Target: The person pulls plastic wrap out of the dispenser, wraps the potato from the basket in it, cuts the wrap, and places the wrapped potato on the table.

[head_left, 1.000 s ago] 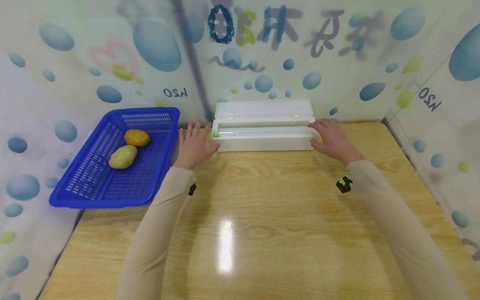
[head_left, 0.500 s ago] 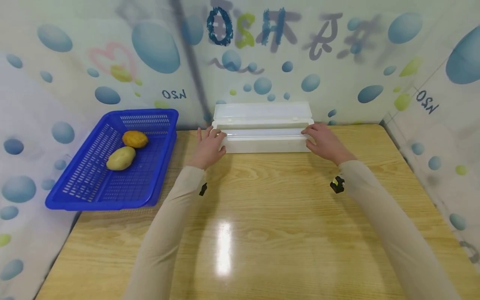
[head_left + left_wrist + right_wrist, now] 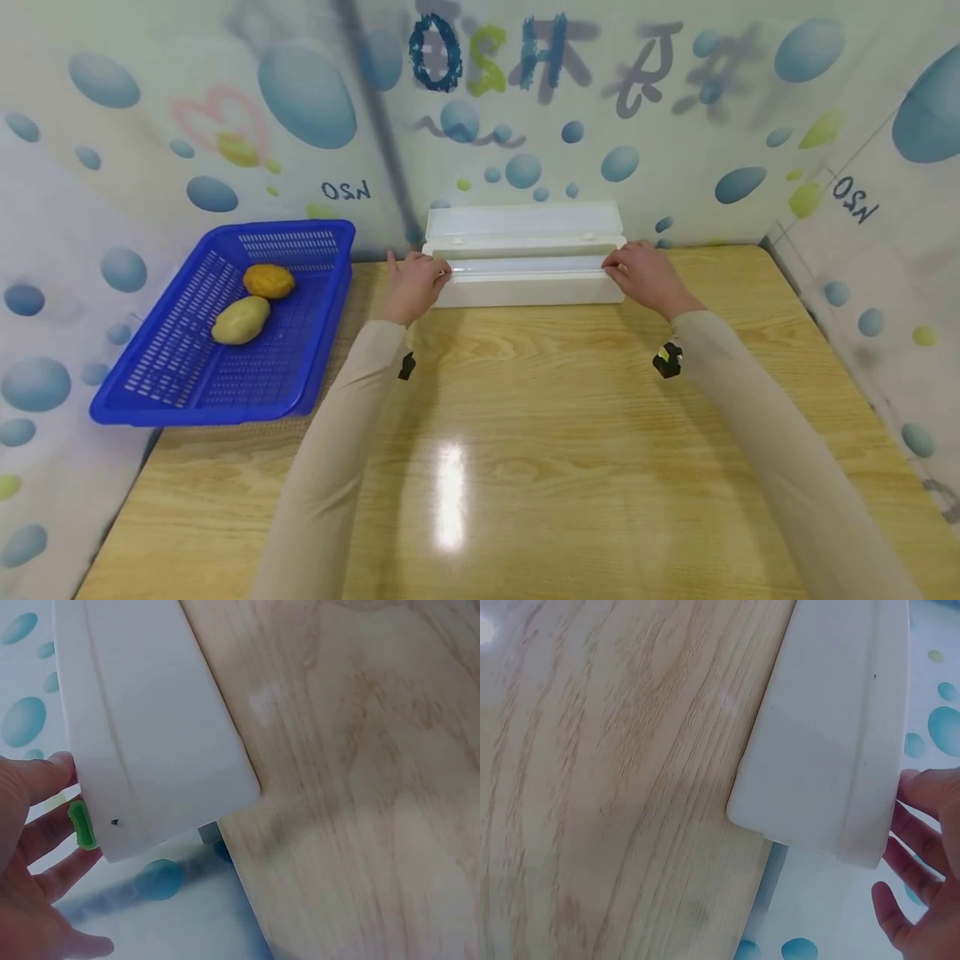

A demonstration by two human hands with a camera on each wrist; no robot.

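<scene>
A white plastic-wrap dispenser [image 3: 525, 290] stands at the back of the table with its lid [image 3: 525, 221] raised. Across its opening lies a pale, shiny strip of plastic wrap [image 3: 528, 265]. At the left end my left hand [image 3: 414, 287] pinches the wrap's edge, thumb and forefinger together at the front rim. My right hand [image 3: 648, 275] does likewise at the right end. A green slide cutter [image 3: 82, 825] shows beside the left fingers in the left wrist view. From the right wrist, the thumb [image 3: 922, 787] meets the dispenser's upper edge. The clear film between the fingertips is hard to make out.
A blue plastic basket [image 3: 292, 408] on the left holds a yellow-orange fruit [image 3: 268, 282] and a pale potato-like one [image 3: 241, 320]. The wooden table [image 3: 555, 433] runs back to a patterned wall [image 3: 660, 108] close behind the dispenser.
My left hand has come right, from spread fingers beside the dispenser to a pinch at its rim. My right hand has shifted slightly left and closed its fingertips there. The dispenser stays in place.
</scene>
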